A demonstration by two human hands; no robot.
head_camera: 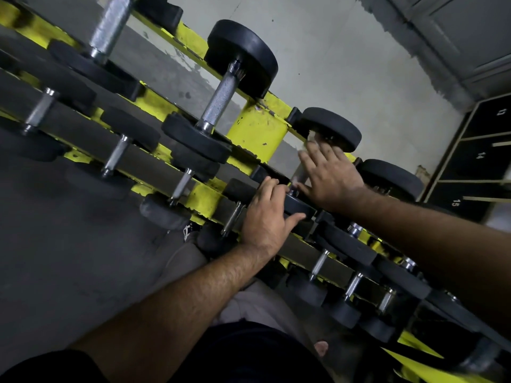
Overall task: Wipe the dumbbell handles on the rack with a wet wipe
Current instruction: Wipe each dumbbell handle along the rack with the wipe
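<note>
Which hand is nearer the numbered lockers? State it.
Right. The right hand lies over a dumbbell handle, closer to the lockers; the left hand grips a dumbbell head farther from them.

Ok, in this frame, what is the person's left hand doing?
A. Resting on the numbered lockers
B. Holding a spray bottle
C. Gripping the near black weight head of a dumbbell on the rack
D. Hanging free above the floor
C: the left hand curls its fingers over the top and its thumb under the near weight head of a dumbbell on the yellow rack, while the right hand lies over that dumbbell's handle.
</note>
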